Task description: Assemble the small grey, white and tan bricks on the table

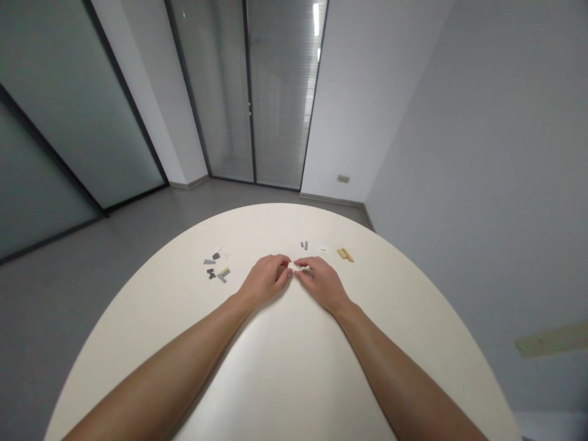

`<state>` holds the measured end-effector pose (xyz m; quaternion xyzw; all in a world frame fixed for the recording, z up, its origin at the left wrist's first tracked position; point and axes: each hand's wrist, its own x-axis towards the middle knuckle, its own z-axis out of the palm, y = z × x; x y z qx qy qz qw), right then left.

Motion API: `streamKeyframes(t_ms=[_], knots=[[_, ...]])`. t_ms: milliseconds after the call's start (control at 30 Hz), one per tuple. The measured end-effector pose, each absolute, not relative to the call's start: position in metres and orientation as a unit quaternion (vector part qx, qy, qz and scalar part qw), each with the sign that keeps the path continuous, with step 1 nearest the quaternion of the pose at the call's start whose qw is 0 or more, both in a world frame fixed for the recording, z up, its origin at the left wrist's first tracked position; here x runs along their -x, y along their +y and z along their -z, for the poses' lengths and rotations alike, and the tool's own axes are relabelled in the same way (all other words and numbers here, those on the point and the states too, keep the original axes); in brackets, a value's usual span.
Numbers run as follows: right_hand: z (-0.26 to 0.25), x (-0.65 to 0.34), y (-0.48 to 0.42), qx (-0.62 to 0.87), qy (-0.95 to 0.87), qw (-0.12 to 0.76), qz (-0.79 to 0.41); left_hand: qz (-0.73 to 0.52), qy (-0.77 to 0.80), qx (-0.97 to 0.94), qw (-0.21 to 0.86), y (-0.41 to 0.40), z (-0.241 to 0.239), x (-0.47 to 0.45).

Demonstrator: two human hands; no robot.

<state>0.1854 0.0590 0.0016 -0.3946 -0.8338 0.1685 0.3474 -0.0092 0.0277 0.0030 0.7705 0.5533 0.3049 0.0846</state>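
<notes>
Both hands meet near the middle of the round white table (294,355). A small white piece (294,267), which looks like a toy building brick, sits between my fingertips. My left hand (267,278) pinches it from the left, and my right hand (321,283) from the right. The fingers hide much of it, so its exact shape cannot be made out. Just beyond the hands lie small grey pieces (304,245) and a flat white piece (324,250) with a dark mark. Tan pieces (344,253) rest to the right of those.
Left of my hands, several small pieces are scattered: dark grey ones (211,273), a light grey strip (209,262), and a yellow and grey group (223,274). Beyond the table's curved far edge are grey floor (179,211), a glass door (280,92) and walls.
</notes>
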Motion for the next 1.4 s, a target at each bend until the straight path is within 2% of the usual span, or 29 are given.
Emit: streamKeyframes(t_ms=[1400], knots=[[-0.0063,-0.1842,0.0573,0.413,-0.834,0.319,-0.181,-0.295,0.551,-0.777,0.077,0.0296,-0.0039,0.0104]])
